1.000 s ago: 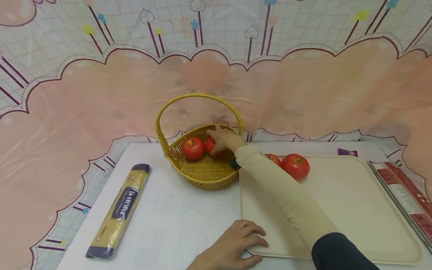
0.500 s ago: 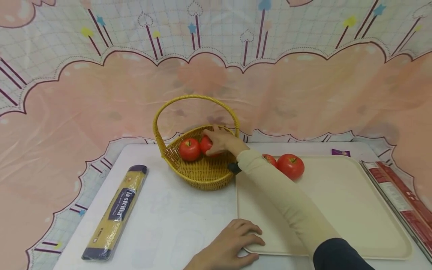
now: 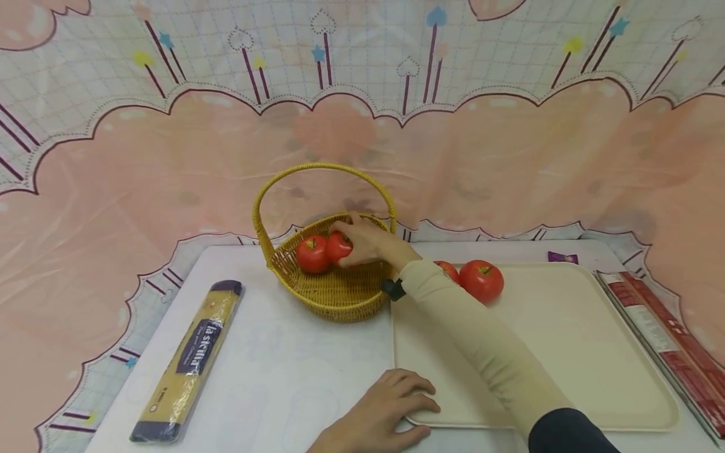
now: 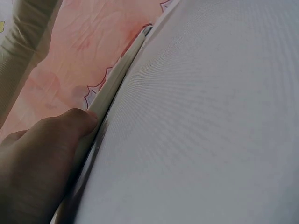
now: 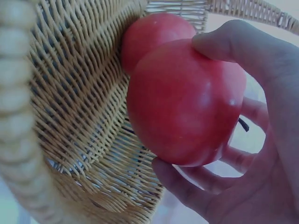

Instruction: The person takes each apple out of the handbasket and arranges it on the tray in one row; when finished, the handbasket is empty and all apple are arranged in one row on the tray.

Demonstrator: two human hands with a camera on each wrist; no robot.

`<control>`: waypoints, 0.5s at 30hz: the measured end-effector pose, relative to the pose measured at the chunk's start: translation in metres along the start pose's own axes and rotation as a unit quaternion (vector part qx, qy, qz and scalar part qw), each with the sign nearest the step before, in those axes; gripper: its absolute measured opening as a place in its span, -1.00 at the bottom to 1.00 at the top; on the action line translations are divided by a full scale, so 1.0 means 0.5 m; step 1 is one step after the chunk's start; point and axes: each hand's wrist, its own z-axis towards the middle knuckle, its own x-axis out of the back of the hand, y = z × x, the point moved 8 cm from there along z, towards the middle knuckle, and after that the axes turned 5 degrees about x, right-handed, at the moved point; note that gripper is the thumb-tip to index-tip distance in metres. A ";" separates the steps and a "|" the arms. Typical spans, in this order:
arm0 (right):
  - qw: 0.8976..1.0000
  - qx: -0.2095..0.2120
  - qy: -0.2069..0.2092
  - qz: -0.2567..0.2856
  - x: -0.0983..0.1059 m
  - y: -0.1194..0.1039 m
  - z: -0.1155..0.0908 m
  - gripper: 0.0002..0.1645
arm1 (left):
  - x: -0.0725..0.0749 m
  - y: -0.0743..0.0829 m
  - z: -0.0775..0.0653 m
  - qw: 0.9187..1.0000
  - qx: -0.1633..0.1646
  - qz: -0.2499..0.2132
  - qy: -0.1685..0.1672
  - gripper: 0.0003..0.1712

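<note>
In the head view my right hand is inside the yellow wicker basket, holding a red apple. Another red apple sits right beside it, on the left. From the right wrist, the thumb lies on one side of the held apple and the fingers wrap the other; its dark stem points toward the palm. My left hand rests with spread, relaxed fingers over the near left corner of the beige tray. Up close, the left thumb lies along the tray's edge.
Two more red apples are on the tray, one partly hidden by the right sleeve. A pasta packet lies at the left. A long red packet is right of the tray, and a small purple wrapper lies behind it.
The right hand has shifted the held apple slightly left, closer against the other apple in the basket. The whole head view has drifted a little; the left hand keeps its place on the tray corner.
</note>
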 end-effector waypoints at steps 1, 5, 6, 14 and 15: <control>1.000 0.001 0.001 0.003 0.001 -0.001 -0.002 -0.23 | 0.000 0.000 0.000 1.000 -0.001 0.001 0.001 -0.72; 1.000 0.005 0.005 0.016 0.003 -0.005 -0.011 -0.21 | -0.002 -0.001 0.000 1.000 0.001 -0.004 -0.003 -0.72; 1.000 0.008 0.007 0.018 0.004 -0.006 -0.013 -0.21 | -0.001 -0.001 0.000 1.000 -0.003 0.000 0.000 -0.72; 0.998 0.031 0.037 0.041 0.021 -0.015 -0.035 -0.21 | 0.001 0.001 0.000 1.000 -0.019 0.014 0.019 -0.72; 0.998 0.033 0.039 0.043 0.022 -0.016 -0.039 -0.21 | 0.001 0.001 0.000 1.000 -0.019 0.015 0.020 -0.72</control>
